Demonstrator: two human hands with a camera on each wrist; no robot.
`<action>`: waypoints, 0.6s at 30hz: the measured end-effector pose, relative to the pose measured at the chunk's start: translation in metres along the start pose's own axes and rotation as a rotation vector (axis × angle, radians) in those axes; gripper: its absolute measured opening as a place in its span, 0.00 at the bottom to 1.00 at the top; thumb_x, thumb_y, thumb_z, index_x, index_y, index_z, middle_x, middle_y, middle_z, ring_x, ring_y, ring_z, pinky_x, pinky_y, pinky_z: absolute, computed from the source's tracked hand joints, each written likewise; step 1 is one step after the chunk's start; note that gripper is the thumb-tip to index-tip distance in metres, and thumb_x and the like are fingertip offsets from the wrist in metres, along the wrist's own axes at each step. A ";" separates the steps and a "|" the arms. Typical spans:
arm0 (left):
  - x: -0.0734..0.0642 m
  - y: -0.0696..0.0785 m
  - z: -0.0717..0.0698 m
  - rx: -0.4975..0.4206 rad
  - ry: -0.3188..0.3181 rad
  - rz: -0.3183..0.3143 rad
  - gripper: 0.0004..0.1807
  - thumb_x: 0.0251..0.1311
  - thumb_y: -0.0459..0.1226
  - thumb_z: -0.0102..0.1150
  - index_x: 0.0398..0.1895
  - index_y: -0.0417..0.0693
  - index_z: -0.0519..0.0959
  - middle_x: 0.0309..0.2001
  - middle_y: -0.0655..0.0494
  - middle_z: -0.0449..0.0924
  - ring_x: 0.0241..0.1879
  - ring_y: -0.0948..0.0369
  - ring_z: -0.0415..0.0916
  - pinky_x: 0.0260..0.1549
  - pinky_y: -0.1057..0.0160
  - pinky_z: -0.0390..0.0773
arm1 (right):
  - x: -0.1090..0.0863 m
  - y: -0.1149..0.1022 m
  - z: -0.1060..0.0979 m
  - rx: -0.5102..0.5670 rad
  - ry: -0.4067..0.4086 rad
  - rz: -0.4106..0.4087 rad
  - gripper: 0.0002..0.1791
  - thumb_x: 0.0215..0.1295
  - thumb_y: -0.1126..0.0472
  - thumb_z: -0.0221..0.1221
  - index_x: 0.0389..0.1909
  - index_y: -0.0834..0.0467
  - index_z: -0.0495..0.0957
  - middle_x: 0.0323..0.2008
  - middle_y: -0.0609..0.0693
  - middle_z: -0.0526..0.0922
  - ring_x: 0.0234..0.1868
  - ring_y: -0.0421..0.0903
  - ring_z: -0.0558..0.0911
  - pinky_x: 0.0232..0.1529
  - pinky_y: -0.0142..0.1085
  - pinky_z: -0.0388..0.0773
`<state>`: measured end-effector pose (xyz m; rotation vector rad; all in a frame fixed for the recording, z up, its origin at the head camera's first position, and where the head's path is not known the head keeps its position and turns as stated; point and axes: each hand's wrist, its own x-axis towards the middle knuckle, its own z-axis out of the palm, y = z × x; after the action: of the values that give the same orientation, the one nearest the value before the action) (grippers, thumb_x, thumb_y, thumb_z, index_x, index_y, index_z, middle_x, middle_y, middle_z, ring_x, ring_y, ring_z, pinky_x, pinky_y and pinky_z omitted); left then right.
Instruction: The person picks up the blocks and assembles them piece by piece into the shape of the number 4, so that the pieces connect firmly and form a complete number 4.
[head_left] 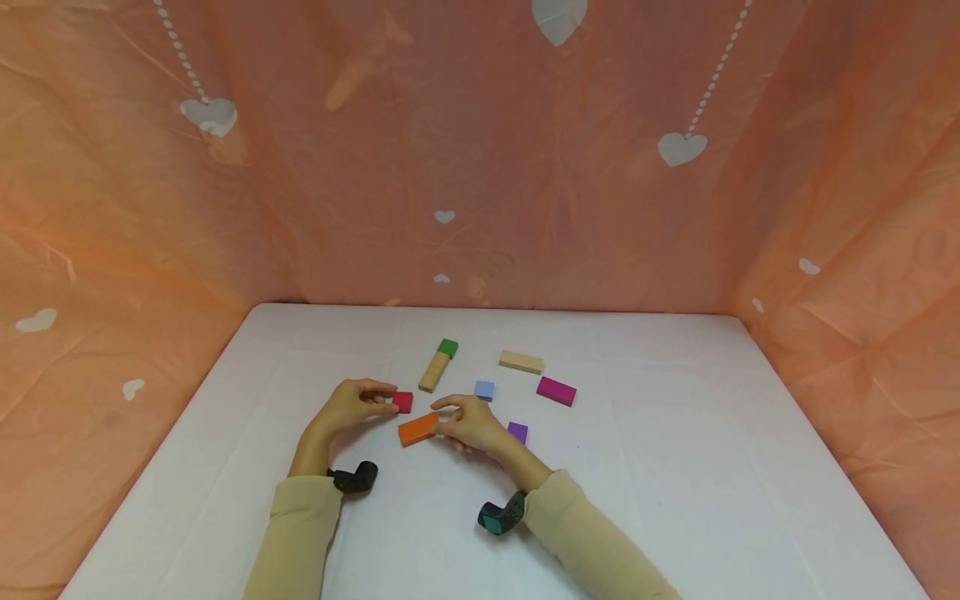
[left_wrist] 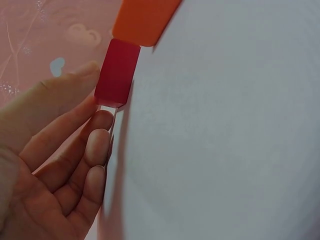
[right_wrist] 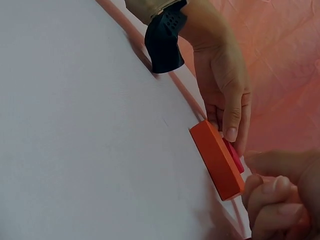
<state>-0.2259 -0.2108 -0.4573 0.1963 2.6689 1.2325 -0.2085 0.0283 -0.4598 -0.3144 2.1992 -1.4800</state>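
Note:
In the head view my left hand [head_left: 355,406] is at a red block [head_left: 402,402] left of the middle, pinching its left end between thumb and index finger. The left wrist view shows the thumb beside the red block [left_wrist: 117,73], with the other fingers curled below. My right hand [head_left: 472,422] holds the right end of an orange block [head_left: 417,430], its thumb against that end and its index finger at the far corner. In the right wrist view the orange block [right_wrist: 216,161] stands close in front of the red one [right_wrist: 234,156], partly hiding it.
Behind the hands lie a green block [head_left: 448,347] against a wooden one [head_left: 434,372], a second wooden block [head_left: 521,362], a light blue block [head_left: 484,389] and a magenta block [head_left: 557,391]. A purple block [head_left: 517,432] is partly hidden by the right wrist. Orange curtains surround the white table [head_left: 675,500].

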 end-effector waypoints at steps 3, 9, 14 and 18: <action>0.000 0.000 0.001 0.003 0.005 -0.005 0.21 0.55 0.39 0.68 0.51 0.39 0.81 0.34 0.48 0.79 0.36 0.60 0.70 0.37 0.67 0.70 | 0.001 -0.002 0.001 -0.017 0.009 0.012 0.21 0.60 0.63 0.64 0.55 0.59 0.77 0.10 0.43 0.69 0.07 0.35 0.63 0.11 0.25 0.61; -0.001 0.004 0.002 0.000 0.011 -0.013 0.21 0.55 0.38 0.68 0.51 0.38 0.81 0.34 0.48 0.79 0.35 0.61 0.70 0.36 0.69 0.70 | 0.003 -0.001 0.002 -0.062 0.033 -0.001 0.19 0.58 0.65 0.64 0.53 0.60 0.79 0.10 0.42 0.69 0.07 0.35 0.63 0.11 0.24 0.61; -0.001 0.004 0.002 0.006 0.013 -0.013 0.21 0.55 0.38 0.67 0.51 0.38 0.81 0.34 0.47 0.79 0.35 0.60 0.70 0.36 0.67 0.70 | 0.003 0.000 0.004 -0.071 0.043 -0.016 0.16 0.60 0.68 0.62 0.51 0.62 0.79 0.09 0.43 0.68 0.06 0.34 0.63 0.10 0.24 0.61; 0.000 0.001 0.003 0.005 0.010 -0.022 0.20 0.55 0.39 0.67 0.51 0.39 0.81 0.35 0.48 0.80 0.36 0.60 0.70 0.36 0.68 0.70 | 0.003 -0.001 0.005 -0.081 0.049 -0.004 0.16 0.61 0.68 0.61 0.50 0.63 0.79 0.08 0.43 0.68 0.06 0.34 0.63 0.10 0.24 0.61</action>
<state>-0.2257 -0.2080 -0.4581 0.1620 2.6757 1.2232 -0.2088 0.0227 -0.4607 -0.3128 2.3025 -1.4178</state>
